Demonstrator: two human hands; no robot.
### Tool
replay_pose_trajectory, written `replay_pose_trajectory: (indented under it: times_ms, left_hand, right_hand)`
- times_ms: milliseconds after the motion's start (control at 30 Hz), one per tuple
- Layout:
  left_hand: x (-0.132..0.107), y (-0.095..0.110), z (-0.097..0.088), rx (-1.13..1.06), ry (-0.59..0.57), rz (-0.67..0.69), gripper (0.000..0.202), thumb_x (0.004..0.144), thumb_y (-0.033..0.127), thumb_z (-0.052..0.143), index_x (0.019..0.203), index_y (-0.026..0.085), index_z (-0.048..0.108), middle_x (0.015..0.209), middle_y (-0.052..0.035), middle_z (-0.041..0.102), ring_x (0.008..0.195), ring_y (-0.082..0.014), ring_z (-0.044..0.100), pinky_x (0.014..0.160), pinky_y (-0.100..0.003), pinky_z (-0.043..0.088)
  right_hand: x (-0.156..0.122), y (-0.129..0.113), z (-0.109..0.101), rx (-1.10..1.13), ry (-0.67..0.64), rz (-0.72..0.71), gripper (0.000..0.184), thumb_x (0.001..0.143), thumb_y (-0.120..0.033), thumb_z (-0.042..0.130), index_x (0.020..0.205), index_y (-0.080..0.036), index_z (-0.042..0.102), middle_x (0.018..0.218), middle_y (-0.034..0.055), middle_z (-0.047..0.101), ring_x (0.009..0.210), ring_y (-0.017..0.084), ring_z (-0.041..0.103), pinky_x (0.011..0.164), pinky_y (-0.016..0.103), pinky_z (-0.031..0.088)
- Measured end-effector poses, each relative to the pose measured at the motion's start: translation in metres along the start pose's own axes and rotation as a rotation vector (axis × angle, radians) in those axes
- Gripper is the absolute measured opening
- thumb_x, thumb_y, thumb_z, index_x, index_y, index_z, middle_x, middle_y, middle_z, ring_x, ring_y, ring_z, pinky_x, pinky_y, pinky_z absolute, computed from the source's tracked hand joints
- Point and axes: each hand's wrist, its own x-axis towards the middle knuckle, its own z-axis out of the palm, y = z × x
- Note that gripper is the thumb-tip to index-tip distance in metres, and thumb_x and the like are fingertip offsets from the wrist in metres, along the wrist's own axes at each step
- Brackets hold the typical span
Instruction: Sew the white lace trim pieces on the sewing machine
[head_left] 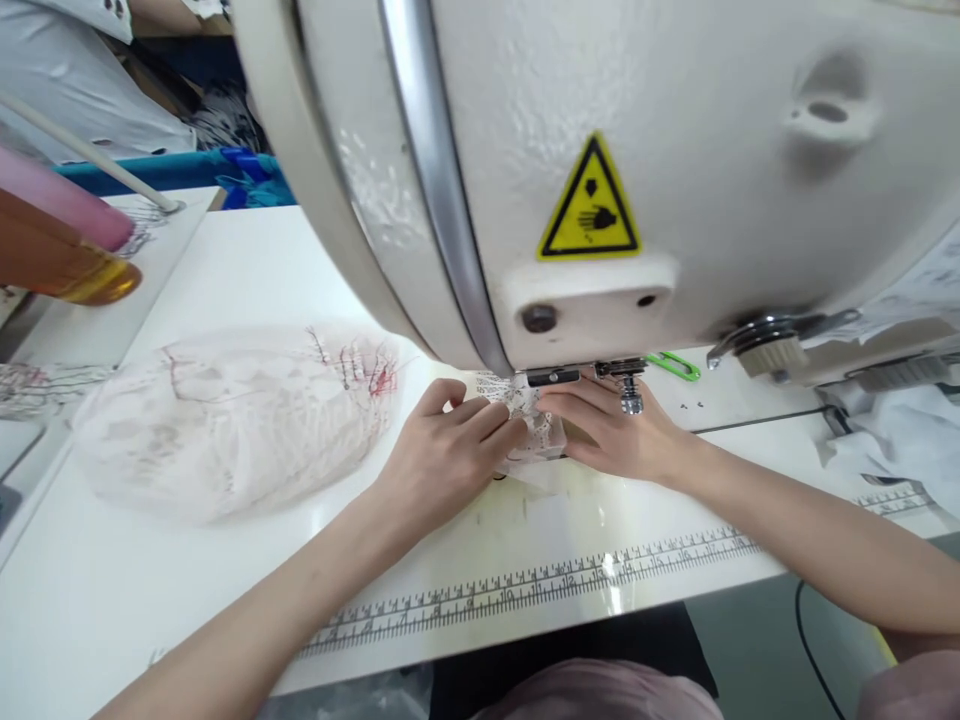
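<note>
A small piece of white lace (544,432) lies on the bed under the head of a sewing machine (600,60). My left hand (457,440) has its fingers curled down on the lace's left side, pinching it. On the other side, my right hand (622,430) rests with its fingers stretched out toward the lace, touching its right edge. Part of the right fingers is hidden behind the machine's thread tensioner (630,385). The needle and presser foot are hidden by the machine head.
A heap of sheer white fabric (232,430) with dark and red threads lies on the left. A green thread snipper (675,366) sits behind my right hand. Thread cones (67,240) stand at far left. A ruler strip (525,592) runs along the front edge. White cloth (907,435) lies right.
</note>
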Motion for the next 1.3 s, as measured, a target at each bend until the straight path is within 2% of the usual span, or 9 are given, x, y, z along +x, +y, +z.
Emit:
replay_pose_trajectory:
  times_ms: [133, 233, 333, 433, 600, 867, 1067, 1167, 1300]
  left_hand:
    - [-0.001, 0.002, -0.001, 0.000, 0.052, -0.003, 0.025, 0.083, -0.001, 0.045, 0.076, 0.018, 0.060, 0.058, 0.0049, 0.053, 0.054, -0.0113, 0.048, 0.069, -0.032, 0.038]
    - [-0.002, 0.004, 0.003, -0.056, 0.090, -0.035, 0.020, 0.084, 0.003, 0.048, 0.086, 0.017, 0.061, 0.083, -0.0004, 0.068, 0.073, -0.0156, 0.060, 0.079, -0.035, 0.042]
    - [-0.005, 0.005, 0.010, -0.152, 0.029, -0.088, 0.029, 0.084, 0.004, 0.046, 0.108, 0.011, 0.060, 0.114, -0.0087, 0.067, 0.098, -0.0215, 0.062, 0.094, -0.040, 0.043]
    - [-0.008, 0.007, 0.015, -0.187, -0.077, -0.101, 0.045, 0.082, 0.002, 0.040, 0.124, 0.007, 0.054, 0.127, -0.0116, 0.061, 0.110, -0.0230, 0.060, 0.098, -0.039, 0.045]
    - [-0.009, 0.007, 0.017, -0.158, -0.138, -0.078, 0.048, 0.082, 0.003, 0.039, 0.127, 0.007, 0.054, 0.130, -0.0128, 0.058, 0.113, -0.0259, 0.060, 0.097, -0.042, 0.048]
    - [-0.008, 0.003, 0.015, -0.171, -0.141, -0.067, 0.055, 0.075, 0.004, 0.039, 0.127, 0.007, 0.055, 0.129, -0.0127, 0.059, 0.117, -0.0269, 0.058, 0.094, -0.043, 0.051]
    - [-0.008, 0.002, 0.014, -0.164, -0.159, -0.068, 0.057, 0.071, 0.003, 0.040, 0.126, 0.007, 0.055, 0.130, -0.0122, 0.058, 0.116, -0.0277, 0.059, 0.088, -0.042, 0.053]
    - [-0.008, 0.001, 0.014, -0.150, -0.164, -0.070, 0.056, 0.073, 0.004, 0.040, 0.127, 0.008, 0.054, 0.132, -0.0119, 0.057, 0.116, -0.0275, 0.059, 0.086, -0.041, 0.053]
    - [-0.009, 0.002, 0.015, -0.133, -0.182, -0.085, 0.055, 0.077, 0.005, 0.041, 0.130, 0.010, 0.052, 0.134, -0.0108, 0.055, 0.117, -0.0270, 0.058, 0.088, -0.041, 0.051]
  right_hand:
    - [-0.001, -0.001, 0.004, 0.062, -0.047, -0.088, 0.027, 0.085, 0.000, 0.042, 0.091, -0.019, 0.060, 0.097, -0.0029, 0.067, 0.082, 0.009, 0.058, 0.059, 0.024, 0.038]
    - [-0.004, 0.001, 0.011, 0.116, -0.075, -0.118, 0.026, 0.085, 0.003, 0.043, 0.090, -0.018, 0.059, 0.091, -0.0016, 0.065, 0.090, 0.010, 0.057, 0.066, 0.024, 0.042]
    - [-0.007, 0.003, 0.016, 0.134, -0.085, -0.107, 0.024, 0.088, -0.001, 0.045, 0.093, -0.019, 0.060, 0.090, -0.0018, 0.064, 0.088, 0.011, 0.057, 0.072, 0.026, 0.045]
    - [-0.010, 0.003, 0.019, 0.152, -0.073, -0.081, 0.027, 0.088, -0.002, 0.045, 0.095, -0.021, 0.062, 0.093, -0.0015, 0.065, 0.090, 0.012, 0.058, 0.074, 0.026, 0.046]
    - [-0.012, 0.002, 0.022, 0.156, -0.056, -0.051, 0.031, 0.087, 0.000, 0.044, 0.097, -0.022, 0.063, 0.096, -0.0011, 0.066, 0.090, 0.011, 0.058, 0.071, 0.024, 0.046]
    - [-0.004, 0.000, 0.018, 0.156, -0.047, -0.126, 0.026, 0.084, 0.002, 0.047, 0.092, -0.018, 0.062, 0.090, -0.0026, 0.066, 0.090, 0.011, 0.058, 0.073, 0.025, 0.046]
    - [-0.001, -0.001, 0.022, 0.157, -0.042, -0.148, 0.024, 0.088, -0.001, 0.046, 0.093, -0.018, 0.063, 0.090, -0.0002, 0.067, 0.091, 0.013, 0.058, 0.075, 0.027, 0.048]
    - [0.001, -0.002, 0.019, 0.088, 0.004, -0.152, 0.024, 0.089, -0.002, 0.046, 0.089, -0.018, 0.064, 0.087, -0.0015, 0.067, 0.086, 0.011, 0.058, 0.069, 0.024, 0.045]
    - [0.003, -0.007, 0.011, 0.017, 0.079, -0.076, 0.022, 0.089, -0.003, 0.047, 0.085, -0.017, 0.064, 0.080, -0.0031, 0.067, 0.081, 0.010, 0.057, 0.069, 0.025, 0.040]
